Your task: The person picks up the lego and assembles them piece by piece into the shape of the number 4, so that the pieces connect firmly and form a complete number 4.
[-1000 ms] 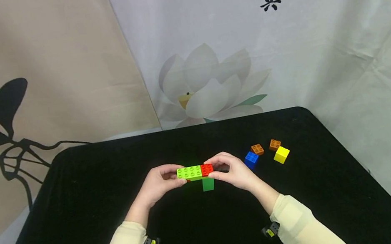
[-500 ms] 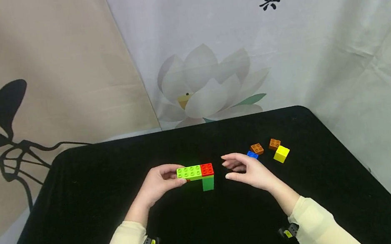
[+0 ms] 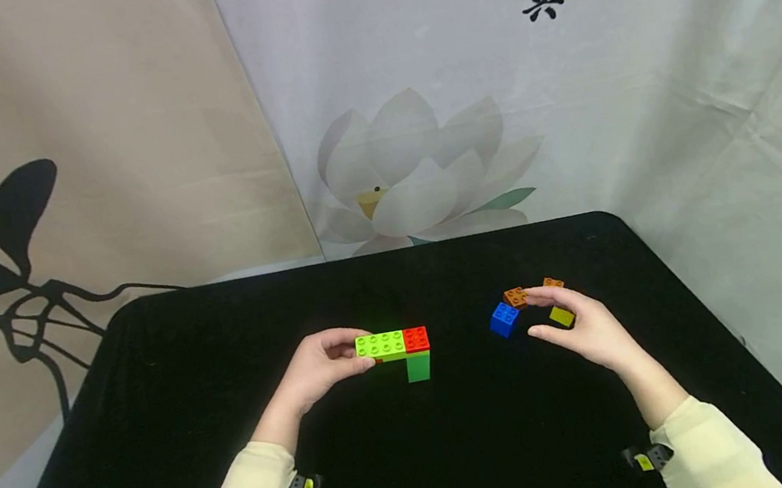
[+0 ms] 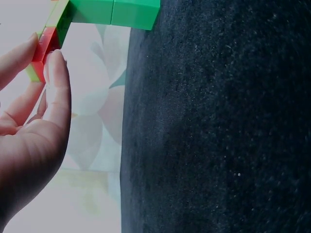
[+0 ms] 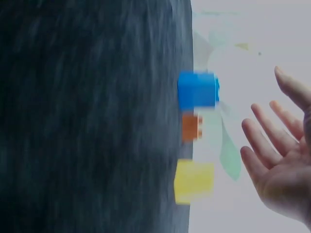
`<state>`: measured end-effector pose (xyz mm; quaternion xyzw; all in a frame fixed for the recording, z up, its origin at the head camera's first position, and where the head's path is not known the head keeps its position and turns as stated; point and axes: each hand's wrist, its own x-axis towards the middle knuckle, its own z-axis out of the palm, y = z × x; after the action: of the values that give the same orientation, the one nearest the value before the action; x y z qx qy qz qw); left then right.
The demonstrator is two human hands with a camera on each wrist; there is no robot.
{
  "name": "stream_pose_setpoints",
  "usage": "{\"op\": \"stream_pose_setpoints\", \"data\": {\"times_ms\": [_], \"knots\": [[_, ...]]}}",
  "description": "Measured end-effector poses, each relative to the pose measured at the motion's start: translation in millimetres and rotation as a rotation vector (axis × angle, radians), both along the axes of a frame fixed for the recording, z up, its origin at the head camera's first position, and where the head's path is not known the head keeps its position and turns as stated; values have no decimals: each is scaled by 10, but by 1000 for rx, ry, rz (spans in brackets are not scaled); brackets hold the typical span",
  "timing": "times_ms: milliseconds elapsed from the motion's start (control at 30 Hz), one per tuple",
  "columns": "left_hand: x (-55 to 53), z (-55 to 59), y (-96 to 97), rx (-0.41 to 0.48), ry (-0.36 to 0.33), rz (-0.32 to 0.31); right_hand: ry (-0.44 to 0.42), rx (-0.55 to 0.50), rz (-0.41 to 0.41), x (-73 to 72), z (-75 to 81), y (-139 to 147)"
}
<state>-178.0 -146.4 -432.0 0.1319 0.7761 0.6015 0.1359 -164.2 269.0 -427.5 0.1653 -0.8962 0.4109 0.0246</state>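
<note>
My left hand (image 3: 327, 363) pinches the left end of a joined row of toy building bricks. A lime green brick (image 3: 380, 346) makes up most of its top, and a red brick (image 3: 416, 339) sits at its right end. Beneath the red one, green bricks (image 3: 418, 367) form a leg, which the left wrist view shows as two green blocks (image 4: 135, 13) joined. Over at the right, my right hand (image 3: 593, 330) hovers with spread fingers and holds nothing. Close to it are a blue brick (image 3: 504, 319), a yellow brick (image 3: 562, 316) partly covered by the hand, and an orange brick (image 3: 515, 298).
Another orange brick (image 3: 552, 282) shows just behind the right hand's fingers. All of this is on a black cloth-covered table (image 3: 222, 328). Behind its far edge hangs a printed backdrop curtain (image 3: 399, 40).
My right hand has let go of the red end of the brick row and moved right to the loose bricks. The left hand keeps its hold in nearly the same place.
</note>
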Motion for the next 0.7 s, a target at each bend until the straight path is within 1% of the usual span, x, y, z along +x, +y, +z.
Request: {"op": "stream_pose_setpoints", "data": {"times_ms": [133,300,433,500,633,700], "knots": [[0,3,-3,-2,10,-2,6,48,-64,6,14,200],[3,4,0,1,8,-3,-11,60,-106,-33,-51,391],[8,2,1,2,3,1,-61,29,-142,-60,-115,483],[8,0,0,1,1,2,-96,-5,-153,-67,-137,518],[4,-3,-3,5,0,-3,-165,-75,-160,-80,-180,582],[4,0,-4,7,1,-7,-197,-89,-165,-86,-203,606]]}}
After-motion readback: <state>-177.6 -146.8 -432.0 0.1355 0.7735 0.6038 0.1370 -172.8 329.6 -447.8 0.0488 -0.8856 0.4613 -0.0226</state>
